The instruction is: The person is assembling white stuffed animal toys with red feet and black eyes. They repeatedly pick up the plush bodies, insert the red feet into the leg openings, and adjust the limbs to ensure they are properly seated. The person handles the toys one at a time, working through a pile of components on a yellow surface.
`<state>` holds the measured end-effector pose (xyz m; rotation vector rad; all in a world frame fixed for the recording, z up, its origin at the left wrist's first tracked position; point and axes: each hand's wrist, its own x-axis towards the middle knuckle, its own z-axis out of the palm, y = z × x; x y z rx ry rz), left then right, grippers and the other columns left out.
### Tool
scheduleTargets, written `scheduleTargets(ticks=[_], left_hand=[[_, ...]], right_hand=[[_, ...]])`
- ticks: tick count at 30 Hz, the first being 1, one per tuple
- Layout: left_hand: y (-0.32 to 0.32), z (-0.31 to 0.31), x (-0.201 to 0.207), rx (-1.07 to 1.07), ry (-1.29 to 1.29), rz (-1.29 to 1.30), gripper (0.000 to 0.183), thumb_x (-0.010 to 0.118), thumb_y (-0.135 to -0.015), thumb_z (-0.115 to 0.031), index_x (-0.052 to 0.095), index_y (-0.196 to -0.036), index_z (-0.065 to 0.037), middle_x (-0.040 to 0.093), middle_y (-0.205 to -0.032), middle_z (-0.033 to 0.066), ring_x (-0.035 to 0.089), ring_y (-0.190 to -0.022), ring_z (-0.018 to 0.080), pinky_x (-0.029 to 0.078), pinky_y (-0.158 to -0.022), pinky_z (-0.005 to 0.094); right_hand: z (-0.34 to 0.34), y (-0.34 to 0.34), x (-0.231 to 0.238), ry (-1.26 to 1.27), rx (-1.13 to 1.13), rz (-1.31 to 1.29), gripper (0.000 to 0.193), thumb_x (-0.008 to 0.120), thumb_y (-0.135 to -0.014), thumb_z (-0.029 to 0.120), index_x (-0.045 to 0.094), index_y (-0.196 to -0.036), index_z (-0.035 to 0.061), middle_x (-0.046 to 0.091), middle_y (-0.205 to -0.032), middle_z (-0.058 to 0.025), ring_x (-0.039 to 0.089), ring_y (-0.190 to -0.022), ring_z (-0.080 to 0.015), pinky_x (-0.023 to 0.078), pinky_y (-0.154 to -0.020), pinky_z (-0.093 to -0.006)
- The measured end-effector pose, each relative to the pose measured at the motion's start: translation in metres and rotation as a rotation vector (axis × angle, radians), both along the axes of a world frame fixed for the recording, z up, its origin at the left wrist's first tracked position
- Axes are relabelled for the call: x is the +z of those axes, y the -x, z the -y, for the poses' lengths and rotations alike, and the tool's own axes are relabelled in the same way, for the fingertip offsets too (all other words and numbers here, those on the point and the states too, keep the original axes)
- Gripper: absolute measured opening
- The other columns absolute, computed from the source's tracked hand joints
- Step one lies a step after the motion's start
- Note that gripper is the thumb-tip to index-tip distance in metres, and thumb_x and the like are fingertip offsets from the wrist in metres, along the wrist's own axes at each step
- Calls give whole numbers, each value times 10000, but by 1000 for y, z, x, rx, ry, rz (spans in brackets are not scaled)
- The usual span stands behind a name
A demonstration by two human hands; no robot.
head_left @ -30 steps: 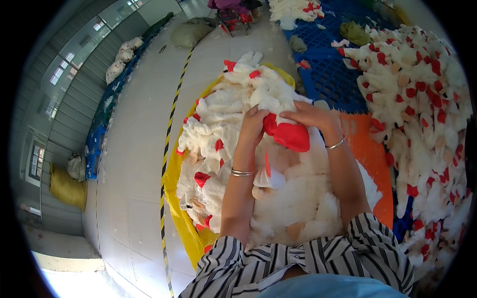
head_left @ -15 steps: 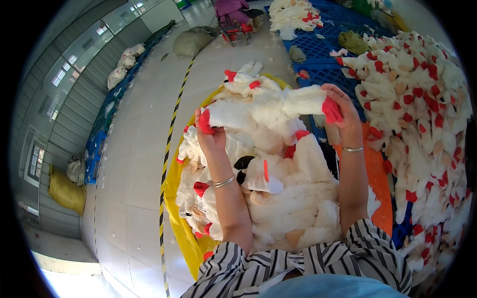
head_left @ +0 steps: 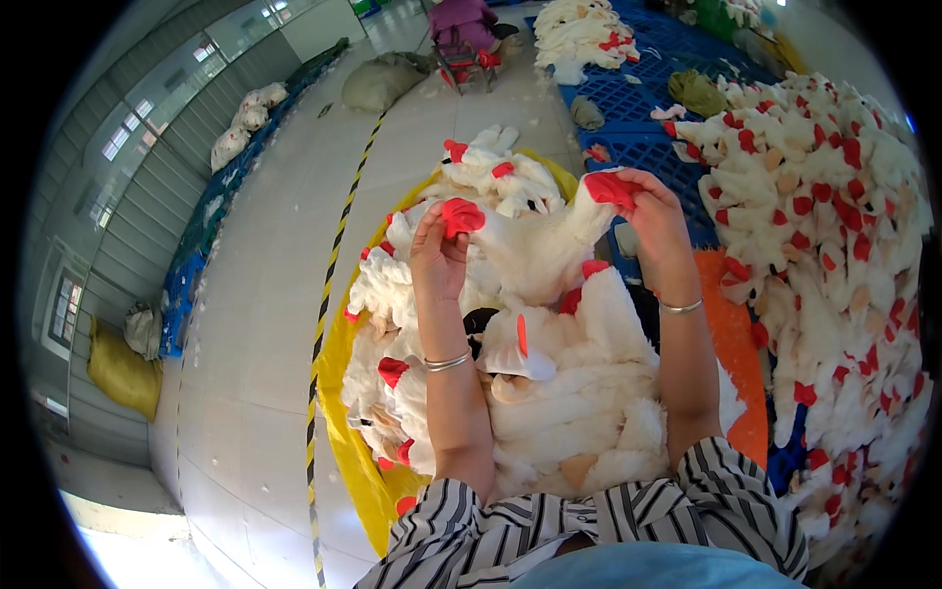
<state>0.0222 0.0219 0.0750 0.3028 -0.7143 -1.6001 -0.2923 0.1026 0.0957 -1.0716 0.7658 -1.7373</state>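
Observation:
Between my two hands hangs a white plush toy skin (head_left: 535,245) with red tips on its limbs; it looks limp and unstuffed. My left hand (head_left: 439,253) pinches one red tip, and my right hand (head_left: 653,221) grips the other, held a little higher. The body sags in a curve between them. Below lies a pile of similar white plush skins (head_left: 579,417) on a yellow sheet (head_left: 343,412). A white piece with a red strip (head_left: 522,339) rests on top of the pile, next to something black (head_left: 479,322).
A large heap of white and red plush skins (head_left: 814,216) covers the right side, beside an orange sheet (head_left: 731,344). Blue pallets (head_left: 638,147) stand behind. A person in purple (head_left: 461,25) sits at the far end. Sacks (head_left: 383,80) lie on the tiled floor (head_left: 245,344).
My hands have come closer together, the right one moving left. The stretched plush skin now sags, with its red tips turned up.

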Motion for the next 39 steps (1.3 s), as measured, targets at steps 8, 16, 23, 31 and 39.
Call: scheduleTargets(ticks=[8,16,23,31,39], left_hand=[[56,-32,14,-205,60,369,329,533,-912,1,575,-1234,54,645,-1150,141,663,-949,184,575,-821,290],[41,-23,-2,-145,58,473,284,529,-927,-34,628,-1185,29,679,-975,92,630,-768,136,537,-692,264],[46,-29,2,-60,82,488,243,571,-906,-63,656,-1128,-14,609,-782,3,454,-568,54,408,-541,210],[43,-27,7,276,180,531,129,637,-906,-107,670,-1012,-42,536,-718,-51,440,-591,20,378,-549,189],[59,-35,-7,164,451,1099,220,718,-804,-119,659,-941,43,559,-714,14,522,-663,99,448,-628,246]], right_hand=[[1,-86,0,-94,-2,-658,199,619,-902,144,663,-1039,7,637,-886,-13,559,-753,-70,461,-675,-220],[12,-80,-20,-86,-155,-548,179,625,-876,150,654,-939,-15,626,-801,8,521,-727,-42,434,-665,-207],[16,-81,-32,-88,-84,-595,183,647,-869,171,647,-899,-9,599,-769,21,508,-718,-44,435,-643,-219],[14,-72,-30,-112,-111,-637,159,635,-917,169,655,-960,18,610,-837,33,517,-750,-35,416,-680,-181],[5,-81,-23,-80,-24,-497,178,659,-902,162,660,-966,-5,621,-771,29,534,-705,-33,445,-637,-204]])
